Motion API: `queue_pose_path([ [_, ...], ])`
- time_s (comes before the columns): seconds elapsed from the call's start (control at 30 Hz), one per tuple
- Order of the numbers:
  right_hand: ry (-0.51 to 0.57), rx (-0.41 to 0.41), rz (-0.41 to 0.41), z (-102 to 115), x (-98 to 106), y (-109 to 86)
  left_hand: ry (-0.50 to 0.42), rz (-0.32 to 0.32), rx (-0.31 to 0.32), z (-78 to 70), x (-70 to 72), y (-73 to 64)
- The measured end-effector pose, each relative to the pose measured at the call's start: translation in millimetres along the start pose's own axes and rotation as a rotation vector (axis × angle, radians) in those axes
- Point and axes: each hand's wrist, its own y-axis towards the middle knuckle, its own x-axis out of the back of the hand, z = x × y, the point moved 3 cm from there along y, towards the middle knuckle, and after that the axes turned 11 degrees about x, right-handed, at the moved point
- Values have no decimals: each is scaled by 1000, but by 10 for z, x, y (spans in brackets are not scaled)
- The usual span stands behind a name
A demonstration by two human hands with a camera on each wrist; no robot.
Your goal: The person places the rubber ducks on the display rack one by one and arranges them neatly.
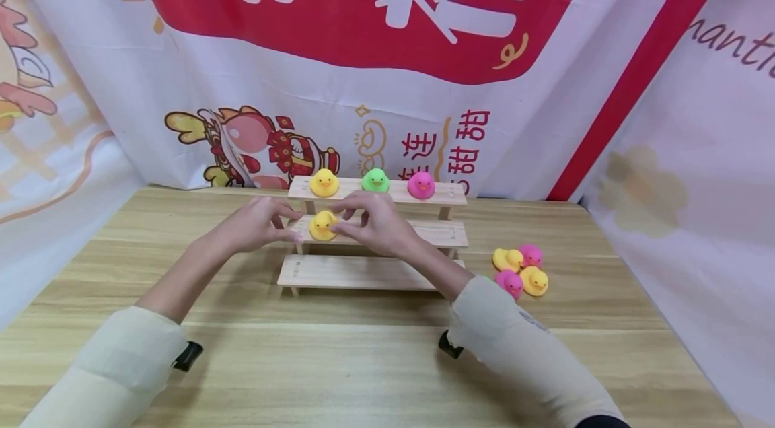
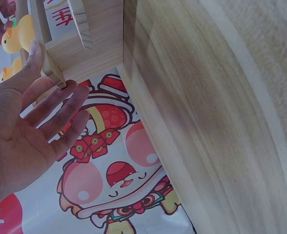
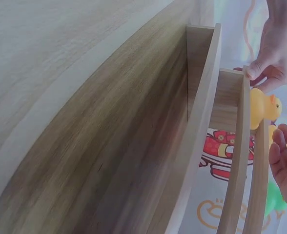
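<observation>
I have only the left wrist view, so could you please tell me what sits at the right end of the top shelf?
Observer: A pink duck sits there, as the head view shows.
Operator: Thank you; which way does it face?
Observer: Its bill points toward the head camera, so toward the person's side of the table.
Operator: Are there any ducks off the wooden stand, please?
Observer: Yes, a loose cluster lies on the table to the stand's right, where I can make out two yellow ducks and two pink ducks.
</observation>
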Motion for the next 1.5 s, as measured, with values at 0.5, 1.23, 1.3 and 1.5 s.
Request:
queue_pose_path([
  [0.5,3,15,-32,-66,366,-457,20,-9,4,7,-4,0],
  [1.23,-86,-105,-73,-300,979,-1082,18,-21,11,34,-5,-18],
  [1.3,-101,-120,-86,-336,1023,-1136,13,-19,11,43,-8,-14],
  [1.5,-146,-181,-113,-433,1171,-1302,6,-19,6,51,-20,3],
])
